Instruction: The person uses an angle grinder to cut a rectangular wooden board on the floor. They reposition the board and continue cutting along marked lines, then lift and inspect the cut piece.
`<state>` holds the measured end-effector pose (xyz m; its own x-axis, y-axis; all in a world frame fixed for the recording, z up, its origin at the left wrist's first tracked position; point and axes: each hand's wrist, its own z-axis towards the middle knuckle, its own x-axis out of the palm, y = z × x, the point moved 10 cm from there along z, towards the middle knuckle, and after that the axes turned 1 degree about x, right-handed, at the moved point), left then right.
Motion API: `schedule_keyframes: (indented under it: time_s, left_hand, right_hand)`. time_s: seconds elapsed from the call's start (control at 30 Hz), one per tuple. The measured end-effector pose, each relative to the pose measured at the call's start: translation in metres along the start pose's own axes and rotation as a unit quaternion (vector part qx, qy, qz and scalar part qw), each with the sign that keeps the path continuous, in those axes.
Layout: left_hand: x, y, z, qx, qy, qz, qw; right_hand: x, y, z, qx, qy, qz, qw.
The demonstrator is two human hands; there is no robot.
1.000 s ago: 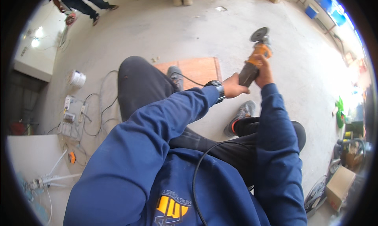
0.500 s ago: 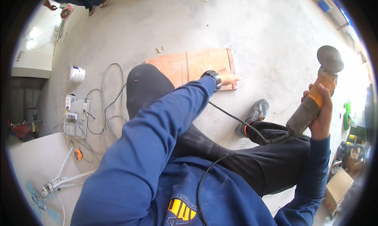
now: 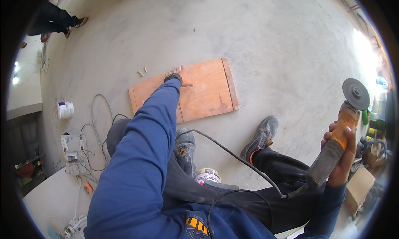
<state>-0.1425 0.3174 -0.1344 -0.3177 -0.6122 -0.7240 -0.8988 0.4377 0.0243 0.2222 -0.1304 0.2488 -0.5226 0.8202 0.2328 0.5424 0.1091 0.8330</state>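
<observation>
A wooden panel (image 3: 208, 89), reddish-brown with darker end strips, lies flat on the floor in front of my feet. Reaching across my body, my left hand (image 3: 184, 77) rests on its top face near the far edge, fingers stretched out and thumb apart. A watch sits on that wrist. Out to the right, my right hand (image 3: 344, 149) is wrapped round the body of an orange and dark grey angle grinder (image 3: 332, 151). Its grey disc (image 3: 356, 94) points up and away from the panel. The grinder's black cable (image 3: 237, 156) runs over my leg.
Several small pegs (image 3: 141, 72) lie beyond the panel. At left are a white tub (image 3: 64, 110), a socket board (image 3: 74, 149) with tangled cords and an orange tape measure (image 3: 88, 188). Another tub (image 3: 208, 175) stands between my legs. Another person's legs (image 3: 56, 20) show far left. A cardboard box (image 3: 360, 188) is at right.
My left hand has moved left from the panel's right end to its middle far edge. My left leg has drawn back, uncovering my shoe and a tub. The grinder stays in my right hand.
</observation>
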Motion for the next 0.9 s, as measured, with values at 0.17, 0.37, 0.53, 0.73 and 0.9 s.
schedule_keyframes:
  time_s: [0.17,0.37,0.53,0.73,0.9]
  left_hand:
    - [-0.034,-0.014,-0.016,0.062,-0.023,0.04,0.997]
    - [-0.068,-0.047,-0.09,0.214,-0.021,0.043,0.976]
    - [-0.059,-0.077,-0.171,0.312,0.013,0.087,0.946]
    - [-0.051,-0.087,-0.228,0.312,0.002,0.127,0.942]
    - [-0.042,-0.093,-0.247,0.316,-0.002,0.178,0.932]
  right_hand:
    - [0.014,0.007,-0.003,-0.024,0.041,-0.01,0.999]
    - [0.024,0.005,-0.01,-0.027,0.058,0.006,0.998]
    - [0.031,0.002,-0.024,-0.014,0.094,0.041,0.995]
    - [0.027,-0.001,-0.033,0.003,0.086,0.054,0.995]
    - [0.029,-0.002,-0.033,0.005,0.123,0.054,0.991]
